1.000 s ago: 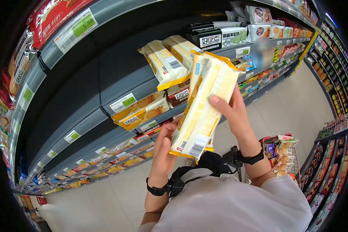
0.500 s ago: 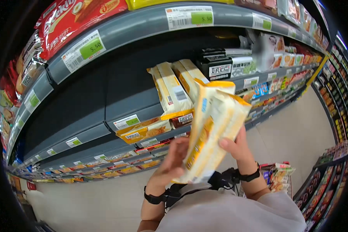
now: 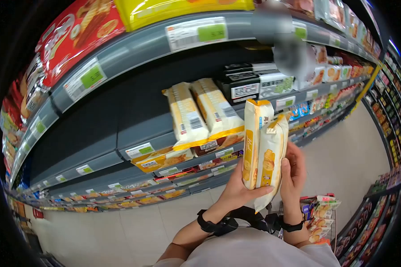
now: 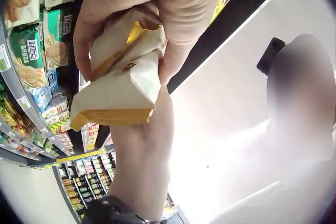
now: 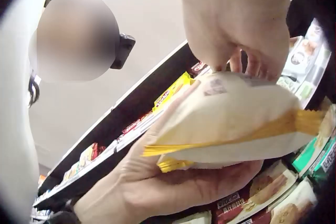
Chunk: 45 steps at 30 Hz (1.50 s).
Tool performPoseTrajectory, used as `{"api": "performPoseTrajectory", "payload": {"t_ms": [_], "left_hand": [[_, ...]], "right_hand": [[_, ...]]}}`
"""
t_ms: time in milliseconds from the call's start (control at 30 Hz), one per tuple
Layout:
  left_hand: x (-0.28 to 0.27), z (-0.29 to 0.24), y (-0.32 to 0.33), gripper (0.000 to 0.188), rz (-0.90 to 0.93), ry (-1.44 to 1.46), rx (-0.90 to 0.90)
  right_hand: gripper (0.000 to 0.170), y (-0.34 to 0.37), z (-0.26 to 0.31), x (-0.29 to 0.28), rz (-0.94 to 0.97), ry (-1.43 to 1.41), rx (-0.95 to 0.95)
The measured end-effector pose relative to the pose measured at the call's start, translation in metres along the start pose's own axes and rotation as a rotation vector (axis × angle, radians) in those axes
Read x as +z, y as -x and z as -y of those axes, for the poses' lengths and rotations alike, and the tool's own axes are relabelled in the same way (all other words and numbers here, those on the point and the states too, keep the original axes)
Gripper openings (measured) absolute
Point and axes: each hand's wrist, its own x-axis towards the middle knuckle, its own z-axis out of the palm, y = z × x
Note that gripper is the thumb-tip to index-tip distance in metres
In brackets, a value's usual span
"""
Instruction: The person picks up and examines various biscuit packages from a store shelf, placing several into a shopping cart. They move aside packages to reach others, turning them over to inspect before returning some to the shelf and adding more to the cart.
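Two cream-and-yellow biscuit packs stand upright, side by side, in front of my body in the head view: the left pack point(image 3: 251, 147) and the right pack point(image 3: 272, 162). My left hand point(image 3: 236, 191) grips both near their lower ends, its thumb across the front. At the right pack's outer edge, my right hand point(image 3: 294, 173) has its thumb and curled fingers against the wrapper. In the right wrist view the right fingertips point(image 5: 247, 66) meet the upper pack point(image 5: 231, 108), with the left hand point(image 5: 152, 190) around the packs from below.
Two similar packs point(image 3: 187, 115) lie on the shelf point(image 3: 142, 129) before me, beside black-and-white packs point(image 3: 245, 86). An upper shelf edge with price tags point(image 3: 196, 33) curves overhead. At lower right stands a shopping cart holding several packs point(image 3: 321, 218); tiled floor point(image 3: 133, 222) lies below.
The packs have turned from their barcoded backs to a narrower upright view. My left hand has closed around their lower ends; my right hand has shifted from the broad face to the outer edge.
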Motion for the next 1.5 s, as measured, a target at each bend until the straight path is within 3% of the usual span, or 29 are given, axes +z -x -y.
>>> {"api": "performPoseTrajectory", "payload": {"t_ms": [100, 167, 233, 367, 433, 500, 600, 700, 733, 767, 867, 1500], "left_hand": [[0.009, 0.004, -0.008, 0.081, 0.018, -0.097, 0.038], [0.010, 0.006, -0.010, 0.082, 0.058, -0.083, -0.023], [0.006, 0.013, -0.015, 0.080, 0.161, 0.243, -0.150], [0.007, 0.011, -0.021, 0.076, 0.253, 0.525, -0.276], [0.011, 0.010, -0.026, 0.074, 0.258, 0.498, -0.291], [0.010, 0.016, -0.031, 0.074, 0.275, 0.474, -0.275], [0.008, 0.019, -0.029, 0.074, 0.255, 0.427, -0.239], [0.005, 0.018, -0.025, 0.073, 0.143, 0.585, -0.262], [0.001, 0.018, -0.028, 0.075, 0.267, 0.580, -0.241], [-0.002, 0.018, -0.030, 0.077, 0.391, 0.573, -0.218], [-0.003, 0.012, -0.028, 0.084, 0.407, 0.508, -0.193], [-0.010, 0.004, -0.020, 0.091, 0.296, 0.385, -0.179]], "right_hand": [[0.054, 0.011, 0.004, -0.017, 0.087, 0.248, -0.073], [0.060, 0.014, 0.023, -0.021, 0.120, 0.243, -0.078], [0.063, 0.019, 0.030, -0.033, 0.151, 0.179, -0.005], [0.073, 0.025, 0.033, -0.052, 0.260, 0.113, 0.135], [0.074, 0.030, 0.030, -0.055, 0.225, 0.102, 0.127], [0.070, 0.029, 0.033, -0.050, 0.068, -0.150, 0.184], [0.073, 0.026, 0.027, -0.057, 0.018, -0.365, 0.152], [0.078, 0.022, 0.018, -0.067, -0.107, -0.380, 0.067], [0.079, 0.022, 0.019, -0.066, -0.190, -0.379, 0.107], [0.079, 0.021, 0.018, -0.067, -0.183, -0.382, 0.113], [0.076, 0.016, 0.014, -0.070, -0.204, -0.470, 0.109], [0.080, 0.000, 0.005, -0.052, -0.136, -0.436, 0.089]]}}
